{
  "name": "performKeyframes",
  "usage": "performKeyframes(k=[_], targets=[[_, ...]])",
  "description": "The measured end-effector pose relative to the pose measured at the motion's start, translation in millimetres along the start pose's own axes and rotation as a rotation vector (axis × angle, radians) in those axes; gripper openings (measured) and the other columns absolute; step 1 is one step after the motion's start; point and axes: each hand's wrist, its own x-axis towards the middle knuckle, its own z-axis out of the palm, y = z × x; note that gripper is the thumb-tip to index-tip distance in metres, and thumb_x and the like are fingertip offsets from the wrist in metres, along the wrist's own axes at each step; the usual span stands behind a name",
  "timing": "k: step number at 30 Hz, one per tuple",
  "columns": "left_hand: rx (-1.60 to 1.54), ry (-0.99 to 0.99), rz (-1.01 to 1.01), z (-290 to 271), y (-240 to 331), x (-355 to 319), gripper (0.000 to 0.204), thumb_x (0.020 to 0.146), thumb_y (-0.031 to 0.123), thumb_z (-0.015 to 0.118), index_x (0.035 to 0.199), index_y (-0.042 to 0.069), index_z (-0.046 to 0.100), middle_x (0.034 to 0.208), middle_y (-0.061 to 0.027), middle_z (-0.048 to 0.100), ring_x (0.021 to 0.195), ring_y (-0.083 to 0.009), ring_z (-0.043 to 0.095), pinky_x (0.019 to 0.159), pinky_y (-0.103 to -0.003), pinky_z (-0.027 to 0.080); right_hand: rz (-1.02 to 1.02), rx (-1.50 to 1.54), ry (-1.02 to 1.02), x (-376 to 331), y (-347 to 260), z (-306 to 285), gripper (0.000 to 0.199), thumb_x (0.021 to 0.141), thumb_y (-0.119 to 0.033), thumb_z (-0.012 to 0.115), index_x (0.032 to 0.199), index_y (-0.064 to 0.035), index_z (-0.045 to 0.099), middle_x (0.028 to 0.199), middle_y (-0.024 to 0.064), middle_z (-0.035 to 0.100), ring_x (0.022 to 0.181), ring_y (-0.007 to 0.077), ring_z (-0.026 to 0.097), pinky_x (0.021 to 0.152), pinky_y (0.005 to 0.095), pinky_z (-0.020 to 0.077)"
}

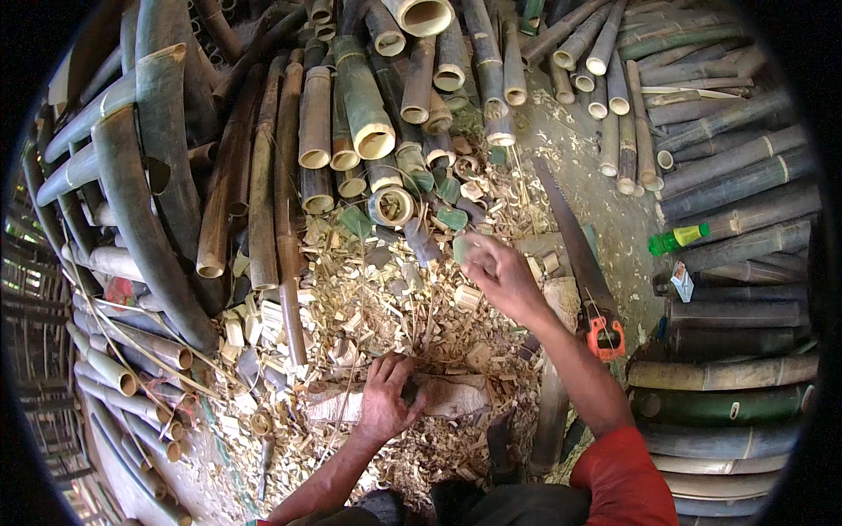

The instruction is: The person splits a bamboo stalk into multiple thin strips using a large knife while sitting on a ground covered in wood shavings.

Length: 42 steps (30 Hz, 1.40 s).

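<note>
My left hand (386, 401) rests on a short pale log (452, 396) that lies crosswise among the shavings. Its fingers are bent round a small dark thing, mostly covered, whose kind I cannot make out. Further forward and to the right, my right hand (498, 273) is raised over the chips, slightly blurred. At its fingertips is a small greenish bamboo piece (461, 249), smeared by motion. A hand saw (574, 232) with an orange handle (605, 337) lies to the right of my right forearm.
Cut bamboo tubes (361, 96) lie ahead, open ends toward me. Thick curved bamboo poles (140, 193) lean at left; more poles (737, 342) are stacked at right, with a green plastic bottle (675, 239) among them. Wood chips (386, 302) cover the ground between.
</note>
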Motion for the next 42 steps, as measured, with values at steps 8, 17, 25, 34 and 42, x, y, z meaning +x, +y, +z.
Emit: performKeyframes(k=[8, 17, 25, 34, 42], targets=[[0.142, -0.051, -0.038, 9.4, 2.0, 0.1, 0.055, 0.084, 0.029, 0.079, 0.130, 0.004, 0.060, 0.124, -0.0171, 0.061, 0.119, -0.0373, 0.055, 0.101, -0.050, 0.046, -0.183, -0.360, 0.408, 37.3, 28.9, -62.1, 0.035, 0.099, -0.020, 0.061, 0.128, -0.0007, 0.062, 0.102, 0.0166, 0.068, 0.084, 0.0261, 0.068, 0.074, 0.0411, 0.0552], [0.234, -0.162, -0.091, 10.4, 8.1, 9.2, 0.070, 0.083, 0.033, 0.079, 0.141, 0.003, 0.052, 0.140, -0.0173, 0.053, 0.134, -0.0378, 0.047, 0.110, -0.052, 0.039, 0.040, -0.055, 0.667, 250.8, 51.3, -128.4, 0.034, 0.092, -0.029, 0.068, 0.110, 0.0001, 0.071, 0.104, 0.0252, 0.074, 0.100, 0.0404, 0.071, 0.090, 0.0471, 0.0532], [0.165, -0.118, -0.127, 3.0, 1.9, 5.2, 0.075, 0.080, 0.034, 0.078, 0.143, 0.003, 0.051, 0.138, -0.0201, 0.053, 0.135, -0.0417, 0.044, 0.113, -0.055, 0.037, 0.199, 0.314, 0.366, 323.5, 39.9, -126.9, 0.069, 0.099, -0.049, 0.060, 0.146, 0.0017, 0.053, 0.154, 0.0287, 0.046, 0.139, 0.0356, 0.050, 0.118, 0.0405, 0.0364], [0.189, -0.158, -0.107, 0.8, 3.6, 8.3, 0.078, 0.079, 0.039, 0.077, 0.143, 0.002, 0.050, 0.138, -0.0222, 0.050, 0.136, -0.0421, 0.042, 0.112, -0.057, 0.038, -0.059, -0.266, 0.060, 198.2, 6.7, -59.3, 0.055, 0.101, -0.032, 0.066, 0.148, -0.0076, 0.053, 0.144, 0.0187, 0.060, 0.132, 0.0320, 0.059, 0.111, 0.0426, 0.0462], [0.114, -0.034, 0.009, 6.3, -0.5, 6.7, 0.066, 0.077, 0.029, 0.076, 0.134, 0.002, 0.059, 0.130, -0.0218, 0.054, 0.128, -0.0403, 0.049, 0.111, -0.057, 0.041, -0.017, -0.204, 0.130, -80.4, -14.3, -25.9, 0.036, 0.098, -0.024, 0.067, 0.125, 0.0003, 0.062, 0.106, 0.0194, 0.071, 0.096, 0.0314, 0.070, 0.084, 0.0418, 0.0545]])
